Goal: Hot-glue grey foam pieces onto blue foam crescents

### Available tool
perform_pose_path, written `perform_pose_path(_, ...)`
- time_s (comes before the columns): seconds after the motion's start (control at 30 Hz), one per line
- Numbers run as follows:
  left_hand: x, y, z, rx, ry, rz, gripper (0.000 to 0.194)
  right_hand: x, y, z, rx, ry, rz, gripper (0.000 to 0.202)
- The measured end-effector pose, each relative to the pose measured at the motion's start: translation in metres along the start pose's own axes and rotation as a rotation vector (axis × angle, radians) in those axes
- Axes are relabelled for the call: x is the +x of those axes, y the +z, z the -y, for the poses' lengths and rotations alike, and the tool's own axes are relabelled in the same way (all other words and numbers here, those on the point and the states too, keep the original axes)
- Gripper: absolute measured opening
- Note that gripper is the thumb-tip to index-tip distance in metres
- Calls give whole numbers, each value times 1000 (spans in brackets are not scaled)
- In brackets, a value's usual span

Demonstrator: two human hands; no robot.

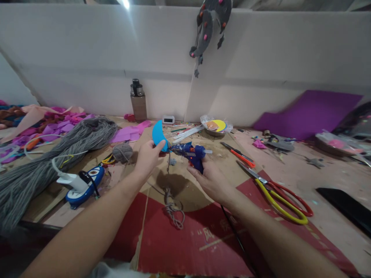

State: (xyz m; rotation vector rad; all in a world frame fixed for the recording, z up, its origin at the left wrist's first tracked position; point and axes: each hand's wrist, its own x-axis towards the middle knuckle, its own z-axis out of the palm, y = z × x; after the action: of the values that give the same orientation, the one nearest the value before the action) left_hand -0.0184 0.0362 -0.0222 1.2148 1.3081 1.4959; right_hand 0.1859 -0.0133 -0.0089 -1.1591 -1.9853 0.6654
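Between the fingers of my left hand [149, 158] is a blue crescent-shaped cutout [158, 135], its upper tip pointing up. My right hand [210, 175] is wrapped round the handle of a blue glue gun [193, 152] with a clear glue stick poking from its back end. The gun's nozzle meets the lower tip of the crescent, close to my left thumb; whether glue is coming out is too small to see. Grey yarn [169, 166] hangs below that tip, and a loose grey yarn bundle [174, 212] lies on the cardboard [188, 239] underneath.
Scissors [278, 197] and an orange utility knife [243, 156] lie to the right, with a black phone [344, 204] beyond. On the left are a power strip [87, 185], a grey yarn ball [122, 151] and a long yarn hank [72, 150]. A bottle [138, 102] stands at the back.
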Motion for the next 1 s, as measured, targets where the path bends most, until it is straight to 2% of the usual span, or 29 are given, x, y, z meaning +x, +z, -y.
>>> perform_pose_path(0.23, -3, 2, -1, 43, 17, 44, 41, 2, -1, 1, 23, 4, 0, 38)
perform_pose_path(0.5, -8, 6, -2, -6, 16, 95, 40, 3, -1, -1, 23, -30, -63, 36)
perform_pose_path(0.77, -3, 3, 2, 47, 19, 38, 43, 3, -2, -1, 0, -4, -15, 35)
perform_pose_path(1.0, -7, 8, 1, -3, 3, 89, 42, 4, -6, -3, 29, 22, -44, 37)
